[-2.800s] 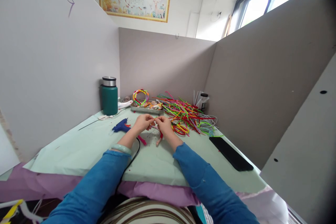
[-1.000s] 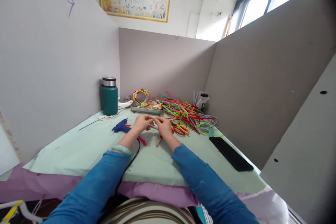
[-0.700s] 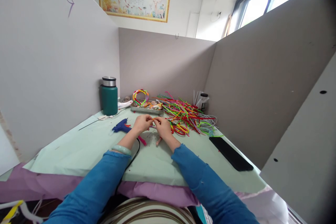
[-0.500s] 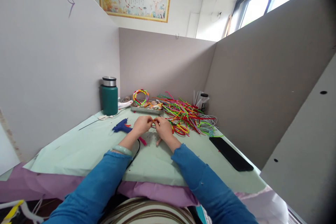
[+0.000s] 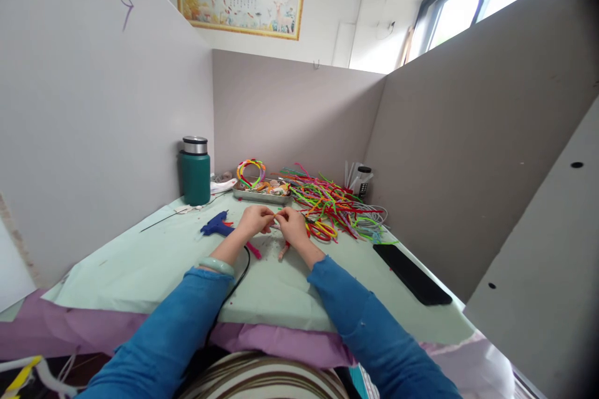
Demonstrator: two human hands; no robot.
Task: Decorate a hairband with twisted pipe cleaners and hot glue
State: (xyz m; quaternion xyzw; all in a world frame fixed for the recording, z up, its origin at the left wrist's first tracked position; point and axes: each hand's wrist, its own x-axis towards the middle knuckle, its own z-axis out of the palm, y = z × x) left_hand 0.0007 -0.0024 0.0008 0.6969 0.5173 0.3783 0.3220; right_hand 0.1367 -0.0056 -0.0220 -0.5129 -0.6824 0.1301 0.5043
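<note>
My left hand [image 5: 253, 222] and my right hand [image 5: 294, 228] meet fingertip to fingertip above the pale green table cover [image 5: 140, 262]. Between them they pinch a small pinkish piece [image 5: 276, 219], too small to make out. A pink and red stick piece [image 5: 283, 252] pokes out below my right hand. Another pink stick [image 5: 254, 250] lies under my left wrist. A blue glue gun [image 5: 214, 224] rests just left of my left hand, its black cord [image 5: 236, 280] running toward me.
A heap of coloured pipe cleaners [image 5: 337, 206] lies right of the hands. A metal tray [image 5: 262, 191] with coloured rings stands behind them. A green flask [image 5: 195, 172] stands back left, a black phone [image 5: 412, 274] at the right. Grey partition walls enclose the desk.
Both hands stay together at the same spot. The fingers shift slightly around the small piece, and my right hand has edged a little left and back.
</note>
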